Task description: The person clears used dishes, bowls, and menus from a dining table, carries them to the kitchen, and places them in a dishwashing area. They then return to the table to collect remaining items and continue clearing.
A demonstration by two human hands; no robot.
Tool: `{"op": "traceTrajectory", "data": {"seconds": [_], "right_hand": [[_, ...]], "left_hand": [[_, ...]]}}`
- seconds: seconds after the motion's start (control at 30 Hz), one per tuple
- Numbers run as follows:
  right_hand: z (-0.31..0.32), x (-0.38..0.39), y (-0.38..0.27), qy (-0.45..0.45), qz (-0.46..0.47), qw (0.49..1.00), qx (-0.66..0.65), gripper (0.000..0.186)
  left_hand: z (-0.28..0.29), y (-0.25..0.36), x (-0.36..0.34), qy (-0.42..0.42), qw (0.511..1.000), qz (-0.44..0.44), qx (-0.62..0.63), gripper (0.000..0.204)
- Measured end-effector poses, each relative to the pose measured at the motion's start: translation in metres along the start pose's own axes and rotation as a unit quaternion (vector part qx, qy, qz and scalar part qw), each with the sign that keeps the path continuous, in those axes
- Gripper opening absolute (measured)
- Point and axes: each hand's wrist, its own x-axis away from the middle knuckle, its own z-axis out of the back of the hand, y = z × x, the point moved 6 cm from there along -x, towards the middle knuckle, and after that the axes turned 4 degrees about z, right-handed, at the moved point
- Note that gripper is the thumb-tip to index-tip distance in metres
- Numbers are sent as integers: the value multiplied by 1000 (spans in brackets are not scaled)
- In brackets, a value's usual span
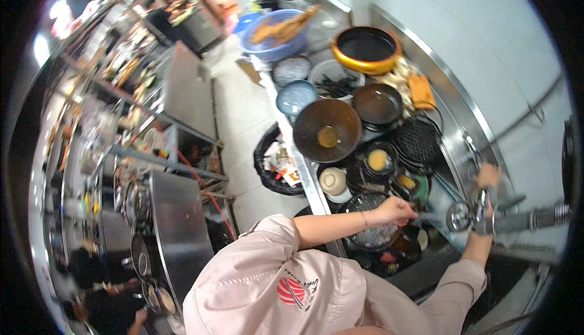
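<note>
My left hand [398,211] is closed in a pinch above the cluttered sink, just left of the round head of a metal spray faucet [460,217]. Pale streaks, apparently water, lie between the two. Whatever its fingers hold is too small to make out. Below its wrist a clear bowl [370,231] sits among dark dishes. Reaching past the spray faucet, my right hand [488,177] is curled close to a wall tap [471,143]. Its grip is partly hidden, and I cannot tell which fitting it holds.
Stacked in the sink are a large brown bowl [326,122], dark pans [377,104], a cream bowl [332,181] and a gold-rimmed pot [367,50]. A blue basket [274,34] stands farther off. Left of the sink is a black-lined bin [280,162]; a steel counter [179,213] lies across the aisle.
</note>
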Motion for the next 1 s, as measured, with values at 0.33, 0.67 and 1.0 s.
{"op": "traceTrajectory", "data": {"seconds": [0.33, 0.67, 1.0], "right_hand": [[-42, -30, 39, 129, -26, 990, 48, 11], [-19, -33, 69, 68, -40, 994, 78, 26], [16, 32, 8, 187, -20, 982, -26, 26]], "left_hand": [[179, 34, 129, 291, 954, -61, -30, 28], [254, 26, 251, 437, 897, -38, 55, 27], [352, 40, 345, 511, 848, -105, 92, 35]]}}
